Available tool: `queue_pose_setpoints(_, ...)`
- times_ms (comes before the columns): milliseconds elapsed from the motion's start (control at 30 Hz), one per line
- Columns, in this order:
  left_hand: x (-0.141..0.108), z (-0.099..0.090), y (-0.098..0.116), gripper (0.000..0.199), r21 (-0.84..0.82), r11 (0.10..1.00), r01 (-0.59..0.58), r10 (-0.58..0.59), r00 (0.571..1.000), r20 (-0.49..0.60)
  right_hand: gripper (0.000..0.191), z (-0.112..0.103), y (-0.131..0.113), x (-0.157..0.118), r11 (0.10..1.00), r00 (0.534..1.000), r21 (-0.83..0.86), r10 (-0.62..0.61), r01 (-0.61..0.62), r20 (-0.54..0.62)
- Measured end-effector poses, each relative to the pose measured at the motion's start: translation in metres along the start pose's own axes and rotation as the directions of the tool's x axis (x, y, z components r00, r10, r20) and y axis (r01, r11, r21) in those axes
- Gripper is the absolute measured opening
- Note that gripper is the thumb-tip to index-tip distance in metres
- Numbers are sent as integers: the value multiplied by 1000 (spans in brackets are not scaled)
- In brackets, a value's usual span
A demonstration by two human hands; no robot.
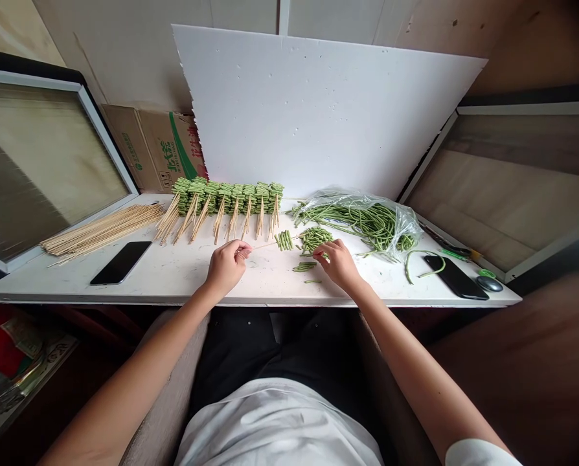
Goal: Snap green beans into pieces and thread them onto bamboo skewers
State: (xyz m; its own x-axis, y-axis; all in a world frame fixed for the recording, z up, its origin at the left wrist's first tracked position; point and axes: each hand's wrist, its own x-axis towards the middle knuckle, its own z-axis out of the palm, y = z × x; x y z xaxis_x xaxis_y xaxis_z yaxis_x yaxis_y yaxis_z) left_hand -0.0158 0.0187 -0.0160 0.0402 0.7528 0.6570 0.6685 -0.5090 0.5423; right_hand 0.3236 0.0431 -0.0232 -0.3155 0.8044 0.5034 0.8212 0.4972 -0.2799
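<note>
My left hand (227,264) is closed on a thin bamboo skewer (264,245) that points right. Several short green bean pieces (284,241) are threaded side by side near the skewer's far end. My right hand (337,262) pinches, its fingertips on what looks like a short green bean piece at the near edge of a pile of cut green beans (315,238). A smaller group of cut pieces (304,266) lies just in front of the pile, and a single piece (313,281) is closer to the table edge.
Finished bean skewers (228,199) are stacked at the back, sticks forward. Loose skewers (102,230) and a phone (121,263) lie left. Right are a plastic bag (401,226) of long beans (362,220), another phone (457,278) and scissors (447,241). A white board (328,116) stands behind.
</note>
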Motion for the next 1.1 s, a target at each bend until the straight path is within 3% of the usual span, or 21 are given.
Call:
queue_pose_setpoints(267,0,3,0,15,4,1000,-12,12,1000,6,18,15,7,9,996,1000,80,30,-29,-4)
queue_pose_setpoints(533,0,3,-2,14,27,999,21,-22,1000,13,26,28,6,17,989,988,-119,69,-85,-136)
queue_pose_setpoints(667,0,2,-2,15,21,1000,20,-20,1000,16,23,20,3,12,993,984,-52,98,-107,-146)
queue_pose_setpoints(800,-1,1,-1,16,16,1000,2,-2,1000,18,24,7,1,14,973,966,149,200,-177,-161)
queue_pose_setpoints(900,0,0,2,16,18,1000,-5,4,1000,4,33,-5,-4,17,853,940,450,333,-265,-76)
queue_pose_setpoints(1000,1,-2,4,17,11,1000,-13,13,1000,-20,48,-16,-15,18,569,913,744,386,-351,135)
queue_pose_setpoints(1100,2,-4,5,17,6,1000,-26,26,999,-37,49,-25,-27,18,351,914,866,325,-356,244)
